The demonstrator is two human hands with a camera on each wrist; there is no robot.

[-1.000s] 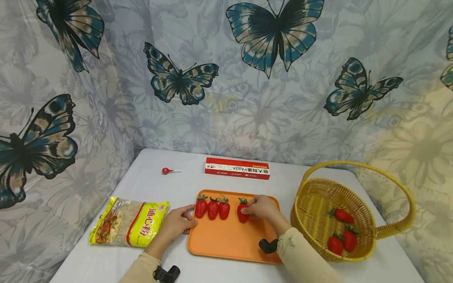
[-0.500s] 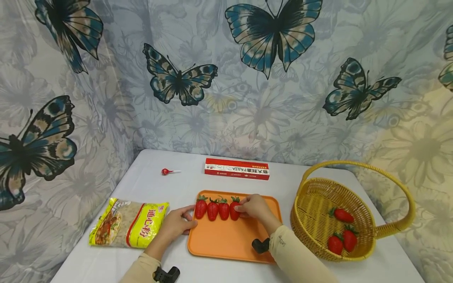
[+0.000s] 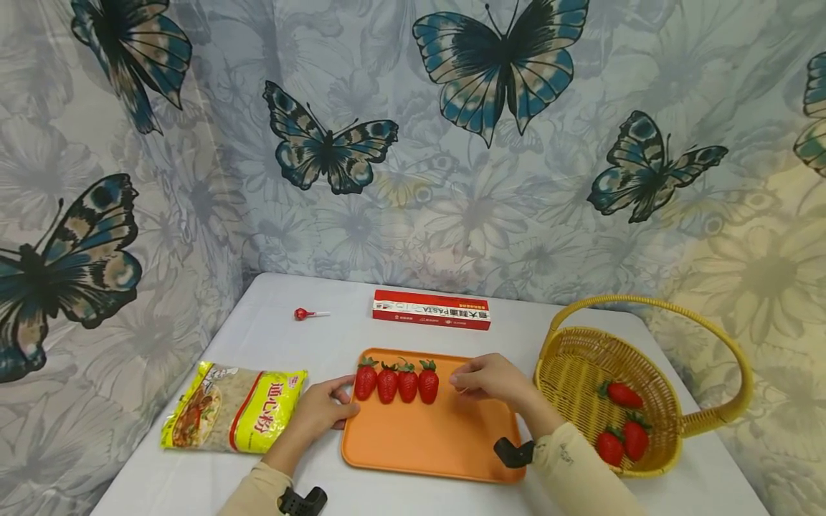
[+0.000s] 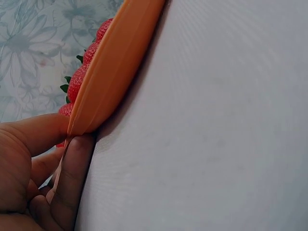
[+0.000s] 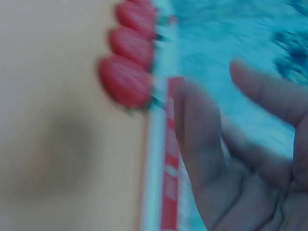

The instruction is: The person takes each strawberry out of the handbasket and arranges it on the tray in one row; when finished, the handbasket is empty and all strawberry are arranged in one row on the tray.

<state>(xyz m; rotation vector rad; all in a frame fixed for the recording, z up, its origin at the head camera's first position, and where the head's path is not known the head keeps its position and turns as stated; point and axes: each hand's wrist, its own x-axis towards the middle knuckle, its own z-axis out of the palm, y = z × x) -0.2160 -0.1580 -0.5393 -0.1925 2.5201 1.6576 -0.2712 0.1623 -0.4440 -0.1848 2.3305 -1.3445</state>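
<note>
On the orange tray (image 3: 426, 444) several red strawberries (image 3: 408, 384) stand side by side in a row along its far left part, green leaves pointing away. My left hand (image 3: 320, 410) pinches the tray's left edge; in the left wrist view the thumb is over the rim and a finger (image 4: 77, 161) is beneath it. Over the tray's right part, my right hand (image 3: 493, 380) is apart from the strawberries and holds nothing. The right wrist view, somewhat blurred, shows its thumb and fingers spread apart, with the end strawberry (image 5: 125, 82) to the left.
To the right stands a yellow wicker basket (image 3: 568, 365) with a tall handle and 3 strawberries inside. A red pasta box (image 3: 431, 310) and a red lollipop (image 3: 303, 313) lie behind the tray. At the left is a yellow bag of macaroni (image 3: 234, 408).
My right hand slid a strawberry left against the others in the row, let it go and drew back to the right. The left hand stayed at the tray's edge.
</note>
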